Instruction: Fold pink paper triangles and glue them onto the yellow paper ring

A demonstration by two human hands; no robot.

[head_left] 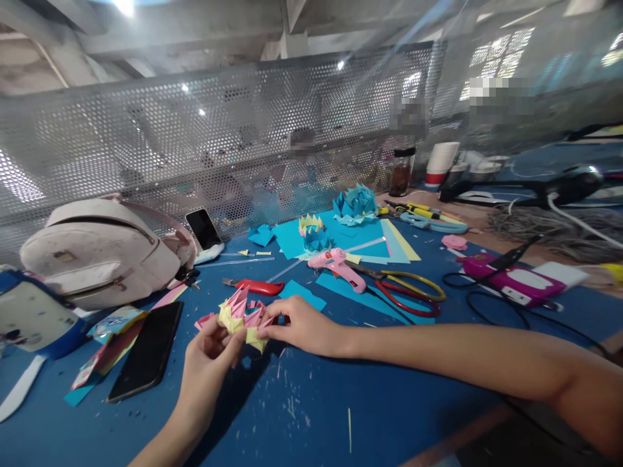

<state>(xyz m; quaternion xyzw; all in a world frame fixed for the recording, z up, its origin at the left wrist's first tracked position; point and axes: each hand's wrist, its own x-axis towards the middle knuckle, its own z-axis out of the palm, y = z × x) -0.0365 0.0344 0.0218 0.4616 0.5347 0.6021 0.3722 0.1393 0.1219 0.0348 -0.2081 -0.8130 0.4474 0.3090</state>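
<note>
Between my two hands is a folded paper flower [240, 312] with pink points and pale yellow outer folds, held a little above the blue table. My left hand [213, 350] grips its left and lower side, thumb against the yellow folds. Fingertips of my right hand [296, 324] pinch its right edge. Just behind it lies a red-handled utility knife [256, 287]. Further right are a pink glue gun [337, 267] and scissors [406, 288] with red and yellow handles. A blue paper flower [357, 204] and a smaller yellow-and-blue paper piece [314, 235] stand at the back.
On the left are a pale backpack [104, 250], a black phone [147, 350] and a blue-and-white container [36, 318]. Blue paper sheets [289, 243] lie behind. A magenta box [511, 279] with black cable sits right. A perforated metal screen [195, 149] borders the table's back.
</note>
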